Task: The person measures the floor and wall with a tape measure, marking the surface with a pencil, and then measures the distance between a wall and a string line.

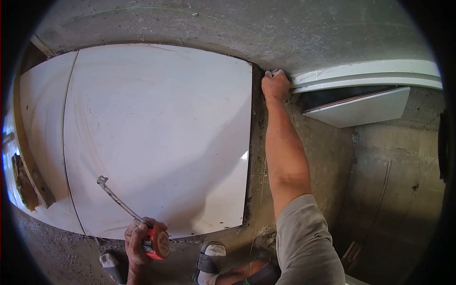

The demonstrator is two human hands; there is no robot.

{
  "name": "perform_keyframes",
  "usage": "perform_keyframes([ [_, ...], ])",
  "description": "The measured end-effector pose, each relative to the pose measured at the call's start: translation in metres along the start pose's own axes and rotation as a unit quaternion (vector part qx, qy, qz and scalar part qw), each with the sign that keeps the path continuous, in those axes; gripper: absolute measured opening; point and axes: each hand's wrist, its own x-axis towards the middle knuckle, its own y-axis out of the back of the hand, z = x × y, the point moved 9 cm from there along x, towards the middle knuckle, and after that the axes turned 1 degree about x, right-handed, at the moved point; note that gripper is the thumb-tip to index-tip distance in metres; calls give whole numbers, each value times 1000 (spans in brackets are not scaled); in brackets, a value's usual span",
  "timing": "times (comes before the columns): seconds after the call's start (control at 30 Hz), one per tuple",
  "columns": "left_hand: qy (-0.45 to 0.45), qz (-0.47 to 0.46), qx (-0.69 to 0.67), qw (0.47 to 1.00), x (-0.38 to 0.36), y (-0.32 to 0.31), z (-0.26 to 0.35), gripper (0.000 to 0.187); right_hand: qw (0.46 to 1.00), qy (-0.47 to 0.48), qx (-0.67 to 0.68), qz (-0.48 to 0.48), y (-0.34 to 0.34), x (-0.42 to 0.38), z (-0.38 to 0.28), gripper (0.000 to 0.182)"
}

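Observation:
My left hand (138, 240) is closed around a red tape measure (156, 242) at the near edge of the large white tile (156, 133). A short length of its blade (118, 200) sticks out over the tile, with the hooked end up and to the left. My right hand (276, 86) is stretched far forward, its fingers curled together beside the tile's far right corner and the end of a white strip (365, 76) along the wall. What those fingers hold, if anything, is hidden. A thin pale line (260, 209) runs over the floor right of the tile.
A narrower white tile (42, 123) adjoins on the left, with a long bar (28, 142) and a broken brown piece (23, 183) on it. A white tile piece (361, 109) leans at the right. Bare concrete (327, 142) surrounds the tiles; my feet are below.

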Motion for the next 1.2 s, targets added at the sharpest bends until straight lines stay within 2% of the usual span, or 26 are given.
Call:
perform_keyframes([
  [0.23, -10, -25, 6, 1000, 0, 3, -4, 40, 999, -42, -7, -5, 1, -4, 2, 22],
  [0.4, -20, -10, 8, 1000, -3, 3, 1, 40, 999, 23, 25, -42, 1, -2, 0, 21],
  [0.63, -13, -12, -7, 1000, -1, 3, -3, 39, 998, 21, 2, -51, 5, -1, -5, 21],
  [1.13, -22, -13, -4, 1000, 3, 13, -2, 37, 997, -75, -24, -22, 3, -5, -4, 24],
  [1.2, -29, -12, -2, 999, 4, 12, 2, 37, 992, -108, -43, -39, 1, -5, -2, 30],
])
